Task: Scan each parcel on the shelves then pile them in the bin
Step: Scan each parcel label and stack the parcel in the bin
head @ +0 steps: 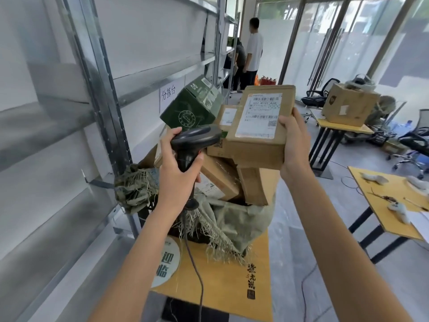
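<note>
- A scanner [195, 145] is being gripped by the left hand [178, 173], fingers curled round its handle, the head being aimed rightward toward the parcel [260, 126], seemingly so the beam can reach the label.
- The parcel is being held up by the right hand [294, 145], thumb on the front face and the other fingers hidden behind the right edge; it is being grasped at the side, probably so the label [258, 115] is left uncovered.
- The label is being kept turned toward the wearer and toward the scanner head, which is being held just left of the parcel's lower left corner, close but apparently not touching.
- The cable [197, 270] is being left to hang down from below the left grip, across the table [222, 287].
- Below and behind both grips, other boxes [222, 177] are being kept piled in a frayed woven sack [234, 217], which appears to be serving as the bin; a green box [192, 103] is being propped on top of the pile, just above the scanner.
- The step in hand is being judged as scanning; the piling of this parcel is not yet done.
- Shelving [97, 73] is being passed on the far left of the left grip.
</note>
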The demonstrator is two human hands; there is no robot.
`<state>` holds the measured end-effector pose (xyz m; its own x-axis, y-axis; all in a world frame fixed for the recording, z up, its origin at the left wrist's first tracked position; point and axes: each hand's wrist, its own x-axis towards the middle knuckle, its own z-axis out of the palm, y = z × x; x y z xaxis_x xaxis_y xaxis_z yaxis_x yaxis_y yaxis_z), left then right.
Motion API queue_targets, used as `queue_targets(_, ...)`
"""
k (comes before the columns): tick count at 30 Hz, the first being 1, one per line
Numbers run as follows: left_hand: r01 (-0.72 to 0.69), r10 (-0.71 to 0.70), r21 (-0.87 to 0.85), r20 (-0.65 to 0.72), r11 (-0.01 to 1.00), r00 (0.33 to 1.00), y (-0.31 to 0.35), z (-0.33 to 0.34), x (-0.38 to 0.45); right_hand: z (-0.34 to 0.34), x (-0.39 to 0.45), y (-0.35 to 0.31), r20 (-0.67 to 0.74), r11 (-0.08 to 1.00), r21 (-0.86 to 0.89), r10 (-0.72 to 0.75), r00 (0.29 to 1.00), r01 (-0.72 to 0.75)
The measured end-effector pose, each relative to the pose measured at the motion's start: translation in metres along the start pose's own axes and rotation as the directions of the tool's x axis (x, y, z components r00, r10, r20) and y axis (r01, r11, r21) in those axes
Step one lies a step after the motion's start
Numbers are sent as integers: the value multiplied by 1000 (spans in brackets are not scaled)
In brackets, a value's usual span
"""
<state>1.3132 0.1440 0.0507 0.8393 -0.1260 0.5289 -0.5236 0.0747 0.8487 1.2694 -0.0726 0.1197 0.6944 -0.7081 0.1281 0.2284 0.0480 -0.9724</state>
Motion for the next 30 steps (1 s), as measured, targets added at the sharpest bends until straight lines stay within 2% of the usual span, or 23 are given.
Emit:
queue_targets(7, 11, -11, 24, -25, 1000, 1000, -8, 16, 33, 24, 80, -14, 37, 984, 67, 162, 986, -164)
queue_targets(13, 11, -7, 63, -76, 998, 997, -17, 22, 46, 47, 126, -8, 117, 934, 77, 338, 934, -348)
queue_targets(17, 14, -7, 53, -128, 998, 992, -21, 26, 51, 58, 145, -8, 112, 934, 46, 349, 931, -355)
queue_targets(25, -6, 20, 92, -153, 996, 988, -23, 31, 52, 79, 153, -2, 170, 959, 27, 275, 946, -283)
queue_targets(30, 3, 14, 100, -171, 995, 985, -24, 34, 50, 78, 157, -2, 199, 953, 27, 291, 936, -302)
